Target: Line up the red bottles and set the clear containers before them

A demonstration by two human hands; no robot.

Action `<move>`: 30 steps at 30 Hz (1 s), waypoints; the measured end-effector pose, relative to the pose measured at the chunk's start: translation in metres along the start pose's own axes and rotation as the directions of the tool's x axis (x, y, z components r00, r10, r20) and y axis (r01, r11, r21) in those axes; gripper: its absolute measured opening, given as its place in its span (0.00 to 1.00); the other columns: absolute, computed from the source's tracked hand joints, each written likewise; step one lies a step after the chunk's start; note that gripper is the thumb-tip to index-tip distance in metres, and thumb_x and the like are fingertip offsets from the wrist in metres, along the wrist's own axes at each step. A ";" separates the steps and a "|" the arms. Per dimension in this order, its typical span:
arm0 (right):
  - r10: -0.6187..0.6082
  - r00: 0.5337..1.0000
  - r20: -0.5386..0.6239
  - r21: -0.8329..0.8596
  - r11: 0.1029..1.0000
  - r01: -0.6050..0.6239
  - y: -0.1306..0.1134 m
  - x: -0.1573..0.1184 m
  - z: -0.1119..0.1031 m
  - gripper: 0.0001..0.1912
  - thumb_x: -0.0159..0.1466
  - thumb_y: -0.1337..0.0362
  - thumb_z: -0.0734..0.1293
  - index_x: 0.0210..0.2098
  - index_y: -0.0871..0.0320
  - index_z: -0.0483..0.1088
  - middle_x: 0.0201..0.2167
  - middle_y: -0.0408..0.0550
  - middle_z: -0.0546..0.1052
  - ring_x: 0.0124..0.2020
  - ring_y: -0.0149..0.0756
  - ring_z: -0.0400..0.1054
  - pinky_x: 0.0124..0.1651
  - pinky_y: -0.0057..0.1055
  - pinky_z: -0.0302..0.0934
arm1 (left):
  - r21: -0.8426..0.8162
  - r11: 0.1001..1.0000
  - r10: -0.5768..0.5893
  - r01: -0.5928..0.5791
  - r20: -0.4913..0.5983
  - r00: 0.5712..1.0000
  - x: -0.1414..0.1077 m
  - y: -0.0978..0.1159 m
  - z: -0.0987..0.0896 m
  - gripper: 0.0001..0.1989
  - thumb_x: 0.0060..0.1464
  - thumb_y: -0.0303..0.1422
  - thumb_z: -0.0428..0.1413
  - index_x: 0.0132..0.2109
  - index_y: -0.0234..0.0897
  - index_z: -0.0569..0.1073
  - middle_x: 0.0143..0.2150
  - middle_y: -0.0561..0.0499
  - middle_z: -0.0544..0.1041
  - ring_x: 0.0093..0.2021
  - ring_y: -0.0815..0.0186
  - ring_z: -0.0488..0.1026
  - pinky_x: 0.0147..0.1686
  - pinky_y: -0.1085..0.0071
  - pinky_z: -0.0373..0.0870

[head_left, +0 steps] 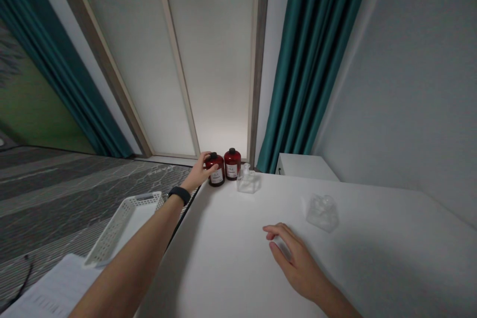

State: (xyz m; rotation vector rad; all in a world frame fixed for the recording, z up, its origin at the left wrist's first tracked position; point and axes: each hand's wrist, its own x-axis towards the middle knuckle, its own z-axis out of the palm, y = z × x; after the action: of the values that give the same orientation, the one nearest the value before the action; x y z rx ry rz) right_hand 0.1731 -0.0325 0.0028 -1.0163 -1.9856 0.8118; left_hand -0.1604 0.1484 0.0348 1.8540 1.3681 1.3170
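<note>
My left hand [199,173] reaches to the far left corner of the white table [238,268] and wraps around a dark red bottle [217,172] with a black cap. A second dark red bottle [232,163] stands just right of it. A clear glass bottle [247,180] stands beside those. My right hand [294,257] lies flat on the table top, fingers spread, holding nothing. A clear crumpled plastic piece [322,212] lies a little beyond it to the right.
A white slotted basket [112,231] sits left of the table above papers [52,293]. A black cable [20,283] lies on the dark patterned floor. Teal curtains [309,69] hang at the back. A small white cabinet [303,165] stands behind the table.
</note>
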 end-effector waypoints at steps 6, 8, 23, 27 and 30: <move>0.010 1.000 0.012 -0.007 1.000 -0.010 0.000 0.000 0.001 0.15 0.68 0.68 0.58 0.51 0.51 0.68 0.40 0.47 0.74 0.45 0.40 0.69 0.51 0.38 0.63 | 0.038 0.999 0.010 -0.009 -0.026 1.000 0.009 -0.012 -0.002 0.24 0.55 0.40 0.58 0.57 0.39 0.65 0.58 0.42 0.72 0.58 0.55 0.71 0.54 0.58 0.71; 0.015 1.000 0.013 -0.005 1.000 -0.015 0.000 0.000 0.001 0.15 0.68 0.68 0.58 0.51 0.51 0.68 0.40 0.47 0.74 0.45 0.39 0.69 0.51 0.37 0.63 | 0.052 0.999 0.009 -0.006 -0.057 0.998 0.011 -0.016 -0.001 0.25 0.55 0.40 0.58 0.57 0.38 0.65 0.58 0.41 0.71 0.58 0.54 0.70 0.53 0.57 0.72; 0.165 0.967 -0.194 0.154 0.979 -0.136 0.027 0.006 -0.011 0.18 0.71 0.59 0.53 0.56 0.52 0.65 0.43 0.47 0.76 0.50 0.41 0.70 0.60 0.44 0.57 | 0.213 0.977 0.089 -0.004 -0.389 0.917 -0.006 0.007 0.004 0.17 0.59 0.37 0.53 0.54 0.37 0.67 0.52 0.41 0.70 0.50 0.56 0.72 0.44 0.61 0.73; 0.187 0.962 -0.197 0.231 0.963 -0.140 0.034 0.011 -0.016 0.18 0.70 0.60 0.53 0.56 0.53 0.64 0.44 0.50 0.76 0.47 0.42 0.74 0.56 0.44 0.61 | 0.288 0.955 0.187 -0.079 -0.373 0.909 -0.024 0.035 0.014 0.07 0.60 0.31 0.51 0.43 0.37 0.70 0.41 0.47 0.72 0.41 0.60 0.71 0.43 0.62 0.70; 0.187 0.971 -0.151 0.259 0.955 -0.144 0.037 0.012 -0.015 0.18 0.69 0.62 0.53 0.56 0.54 0.62 0.47 0.52 0.75 0.48 0.41 0.75 0.56 0.45 0.62 | 0.310 0.936 0.238 -0.165 -0.216 0.947 -0.044 0.055 0.036 0.06 0.60 0.29 0.49 0.40 0.38 0.71 0.38 0.49 0.73 0.37 0.62 0.70 0.39 0.66 0.69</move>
State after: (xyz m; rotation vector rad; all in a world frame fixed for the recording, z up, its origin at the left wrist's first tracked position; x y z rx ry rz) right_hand 0.1949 -0.0013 -0.0142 -1.0770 -1.6208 0.9981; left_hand -0.1050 0.0924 0.0458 2.1274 1.6046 1.5709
